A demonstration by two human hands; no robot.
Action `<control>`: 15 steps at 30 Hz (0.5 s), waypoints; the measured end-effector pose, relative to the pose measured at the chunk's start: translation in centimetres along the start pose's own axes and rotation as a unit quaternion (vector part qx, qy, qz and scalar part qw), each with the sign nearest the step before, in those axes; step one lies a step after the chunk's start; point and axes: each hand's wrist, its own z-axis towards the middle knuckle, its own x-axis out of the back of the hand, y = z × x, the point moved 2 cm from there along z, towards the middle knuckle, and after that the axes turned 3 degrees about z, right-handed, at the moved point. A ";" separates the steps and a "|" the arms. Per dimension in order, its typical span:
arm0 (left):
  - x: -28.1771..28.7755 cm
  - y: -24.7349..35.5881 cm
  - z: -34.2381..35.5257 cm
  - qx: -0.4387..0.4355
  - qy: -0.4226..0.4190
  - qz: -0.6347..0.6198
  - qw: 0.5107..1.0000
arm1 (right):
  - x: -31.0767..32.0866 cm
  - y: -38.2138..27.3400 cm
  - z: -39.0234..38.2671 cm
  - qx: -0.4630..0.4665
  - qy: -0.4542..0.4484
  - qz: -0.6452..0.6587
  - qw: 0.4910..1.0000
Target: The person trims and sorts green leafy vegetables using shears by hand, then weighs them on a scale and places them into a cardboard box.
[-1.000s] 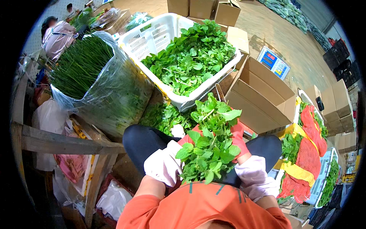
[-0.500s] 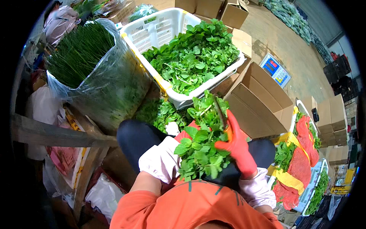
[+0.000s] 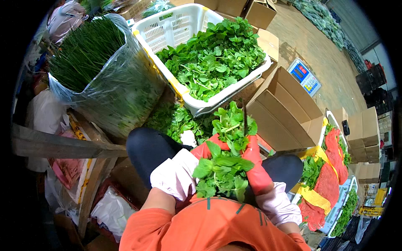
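Note:
My left hand [image 3: 206,148], in a red glove, grips a bunch of leafy greens [image 3: 220,173] over my lap, mostly hidden under the leaves. My right hand [image 3: 255,163], also red-gloved, holds a dark narrow blade [image 3: 245,119] upright against the bunch's right side; its handle is mostly covered. Beyond the bunch is a white plastic crate [image 3: 144,46] heaped with similar leaves [image 3: 213,58]. More loose greens [image 3: 184,123] lie below the crate, near my knees.
A plastic bag of long green stalks [image 3: 117,100] stands left, beside a wooden rail [image 3: 67,142]. An open cardboard box [image 3: 278,123] and scale [image 3: 303,77] are right, with red-mesh-covered greens [image 3: 326,180]. A person in pale clothing [image 3: 67,21] is at the upper left.
My right hand came up with the blade, and the blade now stands more upright against the bunch. The view has shifted slightly, moving the lap and crate within the picture.

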 end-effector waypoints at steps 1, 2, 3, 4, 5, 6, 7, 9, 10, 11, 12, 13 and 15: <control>0.1 0.0 -0.2 0.001 -0.001 0.012 1.000 | 0.0 -0.4 0.0 0.018 -0.009 -0.081 0.997; 0.2 0.0 0.2 -0.007 -0.002 0.033 0.999 | -0.1 -0.8 0.0 0.037 -0.015 -0.163 0.986; 0.6 -0.1 0.0 -0.004 0.000 0.048 0.999 | -0.3 -1.4 0.1 0.056 -0.019 -0.238 0.969; 0.7 0.0 0.0 -0.004 -0.003 0.056 0.998 | -1.0 -3.6 0.0 0.066 -0.026 -0.274 0.959; 0.9 0.1 0.1 -0.005 -0.004 0.063 0.998 | -1.4 -4.5 0.0 0.076 -0.034 -0.310 0.947; 0.9 0.0 0.1 -0.001 -0.009 0.069 0.998 | -1.6 -5.1 0.1 0.072 -0.063 -0.295 0.951; 0.9 -0.1 0.0 0.002 -0.008 0.074 0.997 | -1.9 -5.7 0.3 0.068 -0.091 -0.279 0.953; 1.3 0.0 -1.1 0.005 -0.001 0.084 0.996 | -1.9 -9.3 0.0 0.051 -0.167 -0.284 0.943; 1.4 -0.1 -1.5 0.004 0.005 0.086 0.996 | -2.2 -11.4 -0.3 0.075 -0.179 -0.344 0.919; 1.6 -0.2 -1.9 0.004 0.011 0.090 0.996 | -2.0 -12.1 -0.2 -0.038 -0.178 -0.310 0.933; 1.3 -0.2 -1.8 0.002 0.006 0.089 0.996 | -1.2 -12.9 -0.3 -0.153 -0.166 -0.278 0.934; 1.5 -0.3 -2.4 0.004 0.013 0.093 0.996 | -0.8 -13.2 -0.4 -0.265 -0.160 -0.235 0.922; 1.7 -0.2 -3.0 0.002 0.021 0.096 0.995 | 0.1 -13.3 -0.1 -0.252 -0.122 -0.226 0.933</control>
